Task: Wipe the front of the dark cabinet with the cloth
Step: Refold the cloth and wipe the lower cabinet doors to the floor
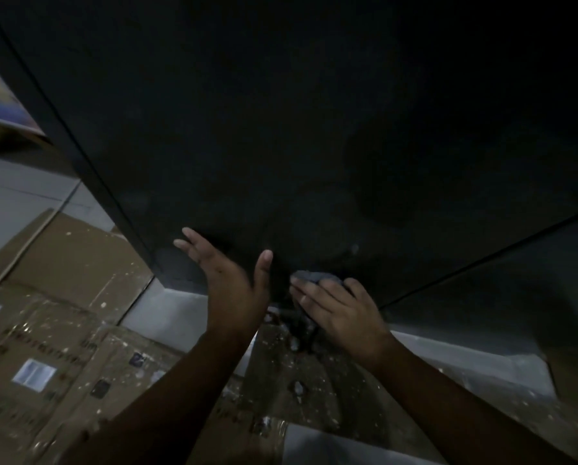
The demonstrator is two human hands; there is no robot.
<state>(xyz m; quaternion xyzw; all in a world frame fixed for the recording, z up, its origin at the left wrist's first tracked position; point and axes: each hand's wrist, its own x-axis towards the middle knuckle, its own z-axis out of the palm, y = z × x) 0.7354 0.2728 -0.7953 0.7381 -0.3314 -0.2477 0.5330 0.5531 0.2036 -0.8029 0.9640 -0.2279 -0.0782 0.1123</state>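
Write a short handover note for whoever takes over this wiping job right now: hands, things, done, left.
Left hand: open, fingers straight, holds nothing, near the lower edge of the dark cabinet.
Right hand: presses the cloth against the cabinet front, low down.
Done: cannot tell how much is wiped; the light is dim.
Left: wipe the rest of the front.

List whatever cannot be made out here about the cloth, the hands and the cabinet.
Head view: cloth mostly hidden under the right hand; whether it grips or presses is unclear.
Head view: cabinet top and right side cut off by the frame; darkness hides any dirt.
Head view: whether the left hand touches the cabinet is lost in shadow.
Head view: cardboard label too small to read.
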